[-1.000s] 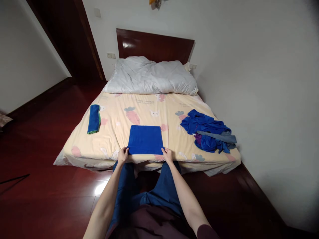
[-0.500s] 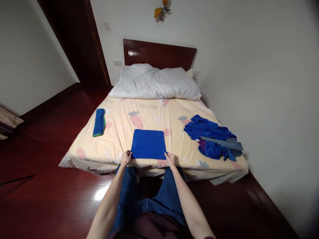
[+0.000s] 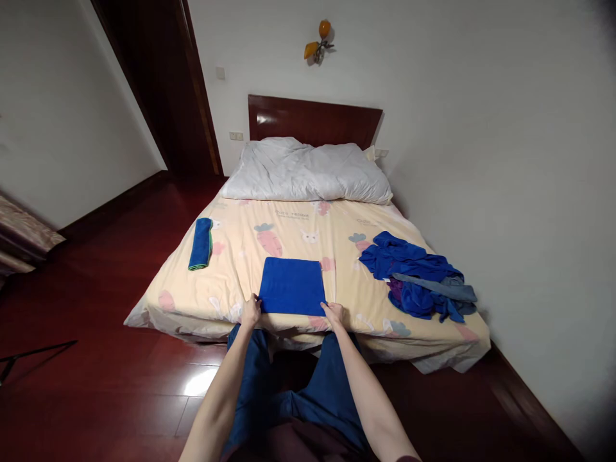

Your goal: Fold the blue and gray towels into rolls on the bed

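A flat blue cloth (image 3: 292, 286), roughly rectangular, lies near the front edge of the bed. My left hand (image 3: 251, 311) pinches its near left corner, and my right hand (image 3: 333, 314) pinches its near right corner. To the left rests a rolled blue towel (image 3: 201, 244) with green edging. On the right side of the bed is a crumpled pile of blue clothes (image 3: 416, 269), with some grey and purple fabric among it.
The bed's patterned yellow sheet (image 3: 231, 256) hangs over its front edge. A bunched white quilt (image 3: 308, 172) lies before the dark headboard (image 3: 315, 120). A thin black stand leg (image 3: 41, 351) is on the floor at left.
The view has shifted, so the whole scene sits slightly lower and further right. Both hands keep hold of the cloth's near corners, and the cloth looks much the same.
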Motion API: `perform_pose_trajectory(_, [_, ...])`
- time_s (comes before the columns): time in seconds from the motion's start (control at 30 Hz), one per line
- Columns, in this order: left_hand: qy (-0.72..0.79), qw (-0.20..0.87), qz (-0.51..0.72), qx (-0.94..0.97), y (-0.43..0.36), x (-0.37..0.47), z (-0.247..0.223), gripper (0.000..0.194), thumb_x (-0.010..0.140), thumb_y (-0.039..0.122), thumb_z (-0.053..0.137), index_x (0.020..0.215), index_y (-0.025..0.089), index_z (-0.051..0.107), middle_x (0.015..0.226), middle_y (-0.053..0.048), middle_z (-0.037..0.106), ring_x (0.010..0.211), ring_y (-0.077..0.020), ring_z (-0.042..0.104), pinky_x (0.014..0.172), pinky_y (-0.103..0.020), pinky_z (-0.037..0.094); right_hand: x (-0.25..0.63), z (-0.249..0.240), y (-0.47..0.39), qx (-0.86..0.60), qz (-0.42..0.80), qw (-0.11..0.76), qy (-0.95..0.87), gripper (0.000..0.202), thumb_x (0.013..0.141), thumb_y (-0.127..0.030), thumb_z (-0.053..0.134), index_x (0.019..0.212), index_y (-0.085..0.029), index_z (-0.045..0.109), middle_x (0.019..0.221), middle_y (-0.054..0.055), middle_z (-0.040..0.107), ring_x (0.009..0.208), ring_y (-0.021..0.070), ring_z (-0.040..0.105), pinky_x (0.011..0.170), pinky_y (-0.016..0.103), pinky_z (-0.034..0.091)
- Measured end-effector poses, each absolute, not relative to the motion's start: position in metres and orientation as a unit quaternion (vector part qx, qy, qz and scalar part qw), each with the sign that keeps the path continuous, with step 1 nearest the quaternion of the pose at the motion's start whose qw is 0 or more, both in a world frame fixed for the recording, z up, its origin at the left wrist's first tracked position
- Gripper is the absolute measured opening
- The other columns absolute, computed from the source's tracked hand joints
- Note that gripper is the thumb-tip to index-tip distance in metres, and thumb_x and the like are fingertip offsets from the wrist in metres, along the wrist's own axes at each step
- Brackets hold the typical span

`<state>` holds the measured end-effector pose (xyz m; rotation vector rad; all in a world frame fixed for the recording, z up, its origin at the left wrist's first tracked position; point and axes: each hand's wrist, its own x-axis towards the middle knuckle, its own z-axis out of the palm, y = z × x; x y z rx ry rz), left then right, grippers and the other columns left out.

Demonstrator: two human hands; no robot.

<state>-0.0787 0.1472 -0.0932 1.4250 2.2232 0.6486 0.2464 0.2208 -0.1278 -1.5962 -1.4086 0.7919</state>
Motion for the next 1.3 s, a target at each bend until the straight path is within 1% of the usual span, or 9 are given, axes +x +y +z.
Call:
perform_pose_trajectory(0.1, [0.778, 0.190, 0.249, 0.544, 0.140, -0.077, -0.087, 0.031, 0.093, 0.017, 0.047, 0.124, 0.016, 0.051, 0.110, -0.015, 0.068, 0.101, -0.0230, 0.068, 0.090, -0.035, 0.049, 0.240, -0.124, 0.216, -0.662, 0.295, 0.437, -0.533, 0.029, 0.068, -0.052, 0.066, 0.060, -0.024, 0.062, 0.054, 0.005, 0.065, 0.059, 0.0236, 0.064, 0.055, 0.030, 0.045])
perform_pose_trajectory(0.2, [0.736, 0.131, 0.260, 0.611, 0.127, -0.077, -0.082, 0.043, 0.091, 0.014, 0.048, 0.133, 0.020, 0.049, 0.134, -0.015, 0.057, 0.124, -0.0238, 0.057, 0.105, -0.040, 0.045, 0.237, -0.121, 0.201, -0.658, 0.259, 0.469, -0.530, 0.039, 0.076, -0.052, 0.059, 0.090, -0.018, 0.071, 0.086, 0.014, 0.076, 0.082, 0.0275, 0.071, 0.072, 0.036, 0.054])
perform_pose_trajectory(0.27, [0.688, 0.085, 0.248, 0.676, 0.118, -0.077, -0.080, 0.046, 0.091, 0.012, 0.046, 0.136, 0.021, 0.050, 0.143, -0.014, 0.052, 0.135, -0.0254, 0.048, 0.111, -0.045, 0.040, 0.236, -0.117, 0.185, -0.634, 0.199, 0.482, -0.571, 0.045, 0.085, -0.049, 0.053, 0.109, -0.015, 0.070, 0.107, 0.018, 0.074, 0.101, 0.0289, 0.068, 0.088, 0.042, 0.053])
perform_pose_trajectory(0.33, [0.640, 0.071, 0.218, 0.734, 0.112, -0.074, -0.080, 0.049, 0.091, 0.011, 0.042, 0.139, 0.022, 0.051, 0.150, -0.012, 0.048, 0.143, -0.0251, 0.040, 0.117, -0.047, 0.036, 0.235, -0.113, 0.170, -0.585, 0.147, 0.456, -0.654, 0.043, 0.093, -0.041, 0.046, 0.121, -0.016, 0.067, 0.123, 0.017, 0.069, 0.118, 0.0280, 0.062, 0.102, 0.045, 0.046])
perform_pose_trajectory(0.5, [0.618, 0.093, 0.114, 0.772, 0.111, -0.066, -0.088, 0.062, 0.085, 0.007, 0.043, 0.147, 0.015, 0.045, 0.159, -0.014, 0.038, 0.151, -0.0263, 0.027, 0.121, -0.048, 0.029, 0.232, -0.110, 0.156, -0.492, 0.119, 0.289, -0.812, 0.045, 0.097, -0.029, 0.044, 0.138, -0.019, 0.060, 0.147, 0.011, 0.055, 0.140, 0.0252, 0.046, 0.115, 0.044, 0.035])
perform_pose_trajectory(0.63, [0.665, 0.094, 0.069, 0.738, 0.116, -0.066, -0.093, 0.072, 0.079, 0.004, 0.046, 0.151, 0.016, 0.041, 0.160, -0.016, 0.036, 0.150, -0.0288, 0.030, 0.120, -0.049, 0.029, 0.234, -0.115, 0.166, -0.533, 0.112, 0.219, -0.809, 0.047, 0.093, -0.022, 0.047, 0.138, -0.017, 0.059, 0.147, 0.011, 0.055, 0.140, 0.0263, 0.046, 0.115, 0.045, 0.034])
perform_pose_trajectory(0.83, [0.681, 0.053, 0.047, 0.729, 0.129, -0.062, -0.094, 0.067, 0.083, 0.000, 0.043, 0.149, 0.017, 0.044, 0.152, -0.018, 0.047, 0.143, -0.0287, 0.043, 0.114, -0.048, 0.038, 0.231, -0.121, 0.181, -0.560, 0.104, 0.195, -0.799, 0.060, 0.082, -0.004, 0.047, 0.139, -0.019, 0.059, 0.146, 0.009, 0.057, 0.135, 0.0263, 0.049, 0.110, 0.044, 0.036])
perform_pose_trajectory(1.07, [0.690, 0.029, 0.019, 0.723, 0.145, -0.061, -0.091, 0.055, 0.087, 0.000, 0.041, 0.137, 0.019, 0.055, 0.143, -0.017, 0.057, 0.134, -0.0283, 0.052, 0.107, -0.045, 0.044, 0.222, -0.113, 0.203, -0.574, 0.098, 0.196, -0.789, 0.052, 0.084, -0.003, 0.044, 0.122, -0.024, 0.072, 0.128, 0.009, 0.069, 0.118, 0.0277, 0.056, 0.095, 0.040, 0.041])
perform_pose_trajectory(1.3, [0.655, 0.057, 0.059, 0.751, 0.126, -0.077, -0.088, 0.046, 0.089, 0.003, 0.043, 0.127, 0.019, 0.062, 0.139, -0.016, 0.061, 0.131, -0.0287, 0.055, 0.108, -0.046, 0.042, 0.245, -0.107, 0.183, -0.543, 0.116, 0.232, -0.799, 0.054, 0.078, -0.001, 0.044, 0.116, -0.025, 0.075, 0.122, 0.006, 0.073, 0.112, 0.0288, 0.057, 0.097, 0.044, 0.042])
